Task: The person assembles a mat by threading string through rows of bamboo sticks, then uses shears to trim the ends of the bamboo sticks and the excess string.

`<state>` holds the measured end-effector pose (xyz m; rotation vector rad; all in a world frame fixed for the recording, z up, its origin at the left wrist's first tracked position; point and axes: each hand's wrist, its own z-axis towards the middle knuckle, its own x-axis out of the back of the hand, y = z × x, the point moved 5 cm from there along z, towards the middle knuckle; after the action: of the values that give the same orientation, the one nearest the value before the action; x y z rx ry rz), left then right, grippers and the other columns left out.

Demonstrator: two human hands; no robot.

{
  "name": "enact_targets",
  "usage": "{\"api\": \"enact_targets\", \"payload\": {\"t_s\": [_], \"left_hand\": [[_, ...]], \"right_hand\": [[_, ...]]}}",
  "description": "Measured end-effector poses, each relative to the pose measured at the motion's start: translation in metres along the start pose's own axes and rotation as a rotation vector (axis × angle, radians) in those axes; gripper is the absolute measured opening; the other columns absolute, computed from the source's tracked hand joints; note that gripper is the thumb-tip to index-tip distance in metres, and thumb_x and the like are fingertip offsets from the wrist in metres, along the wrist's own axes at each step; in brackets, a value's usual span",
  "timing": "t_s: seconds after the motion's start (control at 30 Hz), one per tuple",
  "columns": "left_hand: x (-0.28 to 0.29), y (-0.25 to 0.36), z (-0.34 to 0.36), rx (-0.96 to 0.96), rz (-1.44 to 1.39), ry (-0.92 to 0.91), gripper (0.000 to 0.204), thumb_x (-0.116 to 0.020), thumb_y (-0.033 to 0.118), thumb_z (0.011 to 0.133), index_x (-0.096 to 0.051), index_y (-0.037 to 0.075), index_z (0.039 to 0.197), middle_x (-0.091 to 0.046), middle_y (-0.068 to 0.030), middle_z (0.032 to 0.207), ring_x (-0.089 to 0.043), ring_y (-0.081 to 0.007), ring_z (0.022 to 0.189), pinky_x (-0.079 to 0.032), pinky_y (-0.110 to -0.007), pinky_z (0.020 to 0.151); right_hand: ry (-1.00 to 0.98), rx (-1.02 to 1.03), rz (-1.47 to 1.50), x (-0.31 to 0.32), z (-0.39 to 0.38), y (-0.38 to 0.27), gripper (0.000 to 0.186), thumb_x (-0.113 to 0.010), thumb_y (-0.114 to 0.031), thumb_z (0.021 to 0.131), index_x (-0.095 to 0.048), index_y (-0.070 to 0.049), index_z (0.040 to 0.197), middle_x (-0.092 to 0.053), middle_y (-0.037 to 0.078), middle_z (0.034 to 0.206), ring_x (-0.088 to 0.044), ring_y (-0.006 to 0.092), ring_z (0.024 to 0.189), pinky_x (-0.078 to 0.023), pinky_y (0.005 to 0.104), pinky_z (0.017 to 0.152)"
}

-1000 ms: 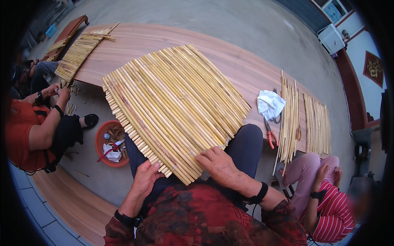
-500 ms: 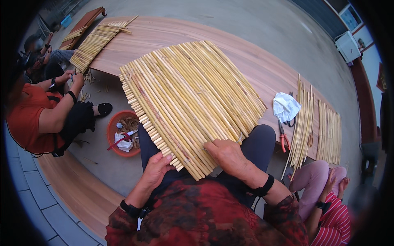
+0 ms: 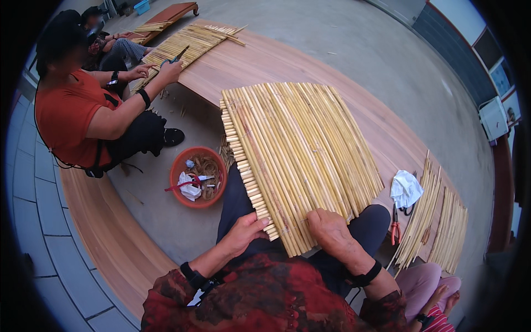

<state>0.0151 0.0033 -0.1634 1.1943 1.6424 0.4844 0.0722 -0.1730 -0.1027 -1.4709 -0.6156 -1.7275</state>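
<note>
A mat of straight yellow reed stalks (image 3: 304, 155), tied side by side, lies slanted across my lap and the low table. Its left side shows a stepped row of short stalk ends. My left hand (image 3: 244, 235) grips that side near its lower corner, thumb on top. My right hand (image 3: 334, 235) is closed on the mat by its near edge, fingers curled over the stalk ends along a line of ties. Whether it also pinches a strand there is hidden.
A red bucket (image 3: 178, 191) with fibre and scraps stands left. On the wooden table (image 3: 265, 61) lie a white cloth (image 3: 406, 188), red-handled pliers (image 3: 396, 229), loose reeds (image 3: 420, 216) and another mat (image 3: 193, 47). A co-worker in orange (image 3: 83, 105) holds scissors (image 3: 178, 56); another person (image 3: 428, 285) sits right.
My view has swung left, so the scene sits farther right. Both my hands remain on the mat. The co-worker's hand has risen, and scissors now show in it.
</note>
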Motion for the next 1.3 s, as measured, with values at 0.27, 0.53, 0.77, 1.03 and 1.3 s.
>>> {"api": "enact_targets", "payload": {"t_s": [0.27,0.53,0.77,1.03,1.3], "left_hand": [[-0.001,0.002,-0.002,-0.038,-0.017,-0.018,0.03,-0.049,0.019,0.092,-0.053,0.001,0.115,-0.059,-0.0051,0.107,-0.057,-0.0126,0.094,-0.048,-0.029,0.078],[-0.03,0.033,-0.007,-0.155,-0.095,-0.213,0.032,-0.05,0.021,0.092,-0.052,-0.003,0.113,-0.059,-0.0082,0.103,-0.057,-0.0153,0.093,-0.049,-0.03,0.08],[-0.1,0.131,0.011,-0.321,-0.128,-0.478,0.036,-0.045,0.015,0.093,-0.042,-0.005,0.123,-0.055,-0.0157,0.114,-0.057,-0.0241,0.103,-0.046,-0.038,0.089],[-0.18,0.186,0.064,-0.686,0.005,-0.446,0.028,-0.054,0.005,0.088,-0.052,-0.003,0.114,-0.06,-0.0077,0.105,-0.056,-0.0118,0.096,-0.045,-0.025,0.084],[-0.213,0.197,0.063,-0.791,0.192,-0.426,0.015,-0.056,0.006,0.085,-0.058,-0.003,0.097,-0.06,-0.0073,0.088,-0.057,-0.0119,0.081,-0.046,-0.024,0.072]], "right_hand": [[0.145,-0.123,0.258,0.036,-0.001,-0.022,0.04,-0.068,-0.02,0.072,-0.052,-0.002,0.104,-0.056,0.015,0.094,-0.055,0.0321,0.087,-0.045,0.0394,0.074],[0.062,-0.044,0.026,0.038,-0.013,-0.065,0.057,-0.068,-0.021,0.07,-0.049,0.0,0.119,-0.052,0.016,0.117,-0.049,0.03,0.111,-0.039,0.0414,0.091],[0.532,-0.127,-0.018,0.14,0.018,-0.011,0.039,-0.065,0.003,0.072,-0.057,0.0,0.109,-0.062,0.015,0.098,-0.062,0.0286,0.088,-0.05,0.0341,0.074],[0.718,-0.439,0.203,0.219,0.025,0.034,0.028,-0.056,-0.003,0.085,-0.055,0.002,0.113,-0.062,0.015,0.099,-0.061,0.0199,0.09,-0.047,0.0285,0.078],[0.858,-0.607,0.57,0.228,0.006,0.051,0.028,-0.052,-0.007,0.089,-0.054,0.002,0.115,-0.059,0.008,0.109,-0.053,0.0137,0.102,-0.04,0.0259,0.09]]}}
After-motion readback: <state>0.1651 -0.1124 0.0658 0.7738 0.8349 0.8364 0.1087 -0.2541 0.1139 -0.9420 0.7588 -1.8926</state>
